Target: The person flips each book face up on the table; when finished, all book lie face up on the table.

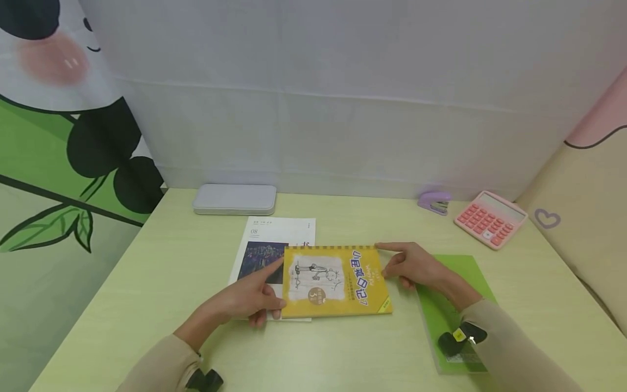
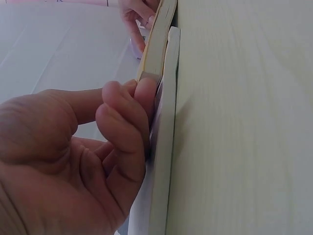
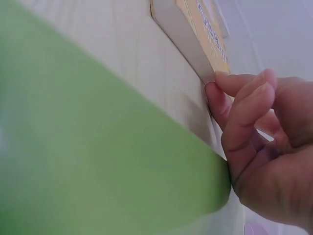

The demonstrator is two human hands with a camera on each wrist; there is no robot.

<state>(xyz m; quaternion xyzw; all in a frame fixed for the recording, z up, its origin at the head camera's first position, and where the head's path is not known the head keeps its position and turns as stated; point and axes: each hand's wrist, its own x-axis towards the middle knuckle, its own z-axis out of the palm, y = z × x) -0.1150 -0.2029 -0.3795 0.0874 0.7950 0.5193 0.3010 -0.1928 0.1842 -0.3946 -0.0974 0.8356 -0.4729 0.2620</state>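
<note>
A yellow comic-style book [image 1: 318,280] lies turned sideways, its left part over a white book [image 1: 281,228] with a dark picture. My left hand [image 1: 247,296] grips the yellow book's left edge, index finger stretched along it and thumb near the lower corner. At the opposite side, my right hand [image 1: 416,264] pinches the book's right edge, index finger reaching to its top corner. The left wrist view has the curled fingers of the left hand [image 2: 73,152] against the page block. In the right wrist view, the thumb and a finger meet the yellow book [image 3: 181,34] at its corner.
Beneath my right forearm lies a green book [image 1: 462,277] with a clear cover. Along the back stand a grey flat case [image 1: 235,198], a purple stapler [image 1: 434,202] and a pink calculator [image 1: 491,219]. A white cloth [image 1: 313,141] hangs behind the table.
</note>
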